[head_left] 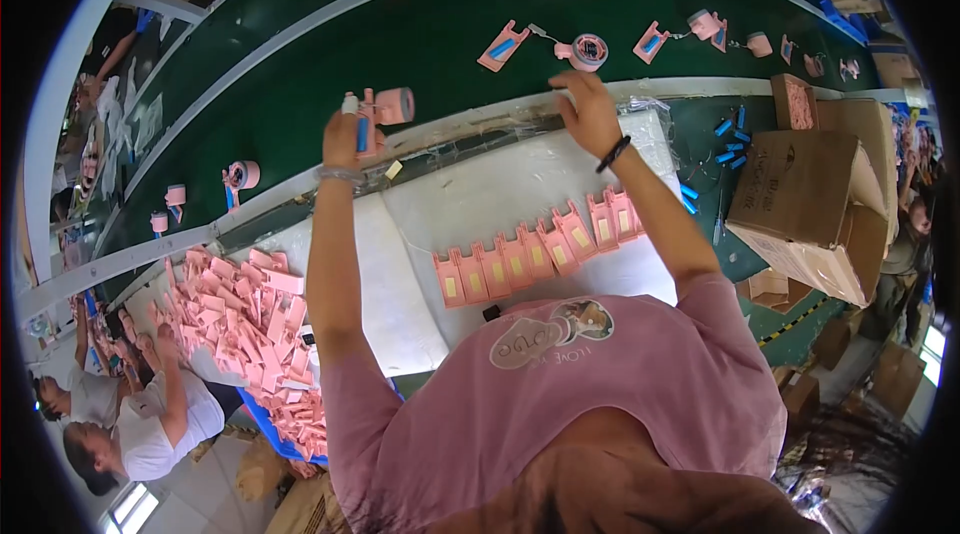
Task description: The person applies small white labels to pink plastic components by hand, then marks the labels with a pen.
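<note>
At the near edge of the green conveyor belt, my left hand is closed on a pink plastic housing with a blue cylindrical battery along it. A round pink head with a grey rim adjoins this housing. Something white covers a fingertip of that hand. My right hand is over the belt's near edge, thumb and fingers apart and holding nothing. Just beyond it lies a round pink unit with its inside showing, wired to a flat pink piece that carries a blue battery.
Pink plates with pale pads stand in a row on the white foam-topped table. A big heap of pink parts lies at left. Loose blue batteries and a cardboard box are at right. Other people sit at far left.
</note>
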Motion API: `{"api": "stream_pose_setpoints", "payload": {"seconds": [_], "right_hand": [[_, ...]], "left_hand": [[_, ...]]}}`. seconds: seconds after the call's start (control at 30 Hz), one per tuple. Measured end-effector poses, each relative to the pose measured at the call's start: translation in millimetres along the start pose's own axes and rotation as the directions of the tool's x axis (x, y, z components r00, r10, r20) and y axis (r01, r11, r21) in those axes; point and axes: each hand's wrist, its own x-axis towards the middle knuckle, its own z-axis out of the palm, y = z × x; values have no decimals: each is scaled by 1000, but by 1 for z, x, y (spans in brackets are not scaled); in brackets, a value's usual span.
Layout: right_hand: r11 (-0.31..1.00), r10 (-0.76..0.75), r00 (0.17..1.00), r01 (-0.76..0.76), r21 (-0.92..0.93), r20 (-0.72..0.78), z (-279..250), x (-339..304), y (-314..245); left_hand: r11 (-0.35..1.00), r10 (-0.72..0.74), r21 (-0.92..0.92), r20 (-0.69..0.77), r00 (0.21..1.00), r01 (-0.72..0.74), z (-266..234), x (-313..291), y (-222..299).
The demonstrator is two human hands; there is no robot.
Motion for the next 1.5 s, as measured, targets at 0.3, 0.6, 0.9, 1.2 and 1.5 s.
{"api": "stream_pose_setpoints", "payload": {"seconds": [0.3, 0.6, 0.9, 1.2, 1.5], "right_hand": [[796, 203, 916, 52, -603, 347, 58, 94, 60], [987, -159, 986, 160, -13, 47, 30, 50, 8], [924, -239, 971, 231, 303, -11, -54, -16, -126], [908, -116, 989, 145, 394, -95, -95, -52, -165], [875, -461, 883, 434, 216, 93, -122, -66, -186]], "left_hand": [[338, 812, 923, -185, 554, -187, -90, 29, -28], [793, 542, 326, 7, 840, -515, 14, -113, -45], [793, 559, 94, 280, 781, -602, 85, -180, -21], [907, 336, 1, 600, 726, -421, 98, -267, -10], [982, -95, 176, 772, 629, -68, 111, -298, -9]]}}
